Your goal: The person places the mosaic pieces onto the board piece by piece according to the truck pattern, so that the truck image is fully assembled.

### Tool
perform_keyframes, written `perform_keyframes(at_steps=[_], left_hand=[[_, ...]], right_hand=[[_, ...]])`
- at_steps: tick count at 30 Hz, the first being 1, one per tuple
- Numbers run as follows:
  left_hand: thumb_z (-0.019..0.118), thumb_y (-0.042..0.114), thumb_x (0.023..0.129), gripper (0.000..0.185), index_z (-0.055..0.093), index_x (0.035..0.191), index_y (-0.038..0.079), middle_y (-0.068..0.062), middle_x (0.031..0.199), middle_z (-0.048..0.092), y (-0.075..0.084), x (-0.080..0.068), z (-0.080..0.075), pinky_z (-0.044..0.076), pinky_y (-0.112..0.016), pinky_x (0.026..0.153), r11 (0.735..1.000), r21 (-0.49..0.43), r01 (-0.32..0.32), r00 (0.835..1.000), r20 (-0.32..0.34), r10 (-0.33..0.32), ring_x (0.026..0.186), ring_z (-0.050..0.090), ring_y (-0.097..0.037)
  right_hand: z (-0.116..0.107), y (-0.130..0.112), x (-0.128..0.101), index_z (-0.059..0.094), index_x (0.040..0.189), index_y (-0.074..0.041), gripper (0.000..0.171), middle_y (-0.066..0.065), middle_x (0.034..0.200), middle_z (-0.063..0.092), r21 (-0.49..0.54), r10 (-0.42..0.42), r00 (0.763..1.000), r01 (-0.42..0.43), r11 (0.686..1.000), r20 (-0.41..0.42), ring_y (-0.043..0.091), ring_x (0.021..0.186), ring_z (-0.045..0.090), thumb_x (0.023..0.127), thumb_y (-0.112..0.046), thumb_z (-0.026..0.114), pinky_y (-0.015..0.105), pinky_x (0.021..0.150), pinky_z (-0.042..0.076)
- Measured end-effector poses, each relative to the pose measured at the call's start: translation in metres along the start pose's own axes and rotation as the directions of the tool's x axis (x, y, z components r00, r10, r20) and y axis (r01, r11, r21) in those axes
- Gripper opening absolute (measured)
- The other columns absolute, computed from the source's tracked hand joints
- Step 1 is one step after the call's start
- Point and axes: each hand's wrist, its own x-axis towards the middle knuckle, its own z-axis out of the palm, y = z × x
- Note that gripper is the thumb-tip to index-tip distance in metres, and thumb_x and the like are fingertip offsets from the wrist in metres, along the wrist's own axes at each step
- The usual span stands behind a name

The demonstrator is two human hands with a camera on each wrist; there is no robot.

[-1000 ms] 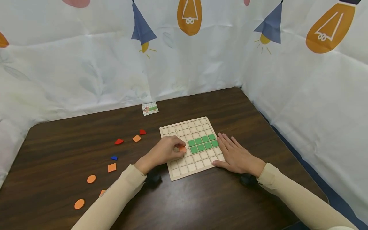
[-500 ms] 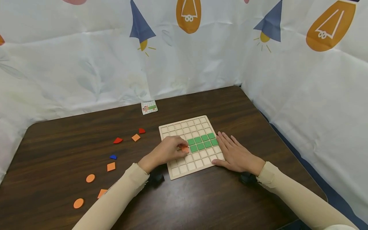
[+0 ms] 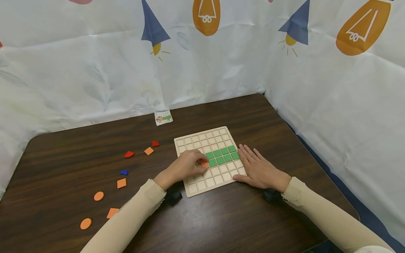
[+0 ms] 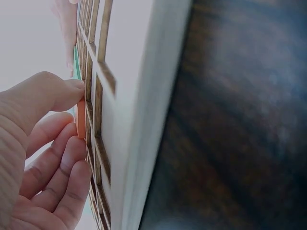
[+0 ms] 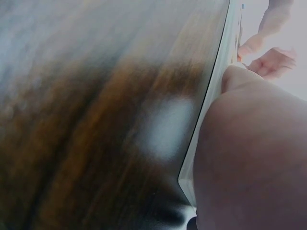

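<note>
My left hand (image 3: 185, 164) pinches an orange square tile (image 3: 205, 164) over a wooden grid board (image 3: 202, 137), right beside the left end of the green square tiles (image 3: 228, 158). The left wrist view shows the thumb on one side of the orange tile (image 4: 81, 120) and fingertips at the other, the tile close against the grid. Fingers held straight, my right hand (image 3: 261, 171) rests at the board's right edge, thumb near the lower right corner. The green tiles form two rows reaching toward that hand.
Left of the board lie two red quarter-round pieces (image 3: 129, 154), a small blue piece (image 3: 123, 172), orange discs (image 3: 98, 196) and several orange squares (image 3: 121, 183), one partly behind the left sleeve. A small pattern card (image 3: 163, 118) lies by the white curtain (image 3: 95, 70).
My left hand has moved slightly right with the orange tile, bringing it up beside the lower green row. The right hand stays at the board's edge.
</note>
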Motion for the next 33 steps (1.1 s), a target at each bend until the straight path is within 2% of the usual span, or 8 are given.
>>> perform_keyframes(at_steps=[11,18,26,33], left_hand=[[0.078,0.017,0.089,0.021,0.079,0.109,0.009,-0.001,0.099,0.074,-0.001,-0.003,-0.002,0.053,-0.027,0.079,1.000,0.002,0.006,1.000,0.019,-0.006,0.085,0.060,-0.011],[0.078,0.018,0.088,0.025,0.079,0.111,0.008,-0.004,0.103,0.078,-0.004,-0.009,-0.010,0.059,-0.031,0.081,1.000,0.030,0.005,1.000,-0.029,-0.004,0.090,0.070,-0.014],[0.076,0.019,0.092,0.027,0.078,0.115,0.006,-0.008,0.107,0.077,-0.019,-0.030,-0.033,0.060,-0.036,0.080,0.998,0.023,0.065,0.994,-0.090,-0.063,0.093,0.071,-0.019],[0.076,0.021,0.092,0.030,0.077,0.119,0.007,-0.008,0.110,0.076,-0.047,-0.055,-0.053,0.061,-0.040,0.083,0.983,0.029,0.179,0.974,-0.149,-0.173,0.096,0.072,-0.022]], right_hand=[[-0.001,-0.003,0.001,0.009,0.166,-0.002,0.102,0.018,0.175,0.006,0.006,-0.002,1.000,0.002,1.000,0.005,0.036,0.164,0.008,0.100,-0.072,0.043,0.060,0.131,0.017],[-0.001,-0.003,0.001,0.008,0.166,-0.002,0.102,0.018,0.175,0.005,0.006,-0.002,1.000,0.002,1.000,0.008,0.036,0.164,0.007,0.100,-0.071,0.043,0.060,0.131,0.016],[-0.002,-0.002,0.000,0.009,0.166,-0.001,0.103,0.018,0.175,0.006,-0.004,0.008,1.000,-0.008,1.000,0.017,0.036,0.164,0.007,0.099,-0.073,0.042,0.060,0.131,0.017],[-0.004,-0.005,0.000,0.010,0.166,-0.001,0.102,0.019,0.175,0.006,-0.005,0.008,1.000,-0.008,1.000,0.025,0.037,0.164,0.007,0.100,-0.072,0.043,0.060,0.131,0.016]])
